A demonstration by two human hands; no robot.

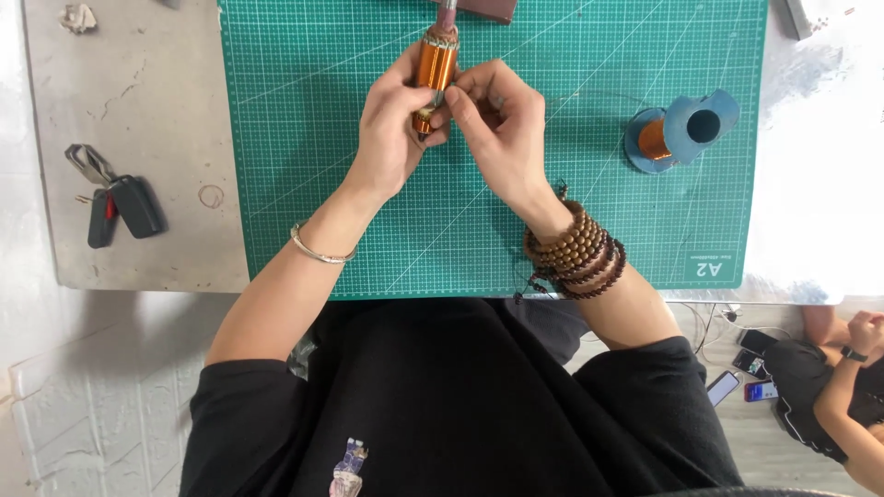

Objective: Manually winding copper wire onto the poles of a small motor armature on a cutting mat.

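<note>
1. Head view, centre: I see both hands meeting above the green cutting mat [479, 239], which covers most of the grey desk [138, 110].
2. My left hand [391, 129] is wrapped around a copper-wound armature [434, 78], fingers curled along its left side. The part is held upright and lifted clear of the mat, with its shaft pointing toward the far edge.
3. My right hand [497, 124] is pinched closed at the lower right side of the same armature, fingertips [451, 97] pressed to the winding. Whether a strand of wire sits between them is too fine for me to tell.
4. A thin silver bangle [318, 248] circles the left wrist; several loops of brown wooden beads [575, 248] wrap the right wrist.
5. Right of the hands, well apart, a blue spool of copper wire [681, 133] lies on its side on the mat.
6. On the bare desk to the left, a dark key fob with keys [120, 207] rests beside the mat.
7. Lower right corner: another person [838, 387] sits on the floor with phones [746, 373] nearby.
</note>
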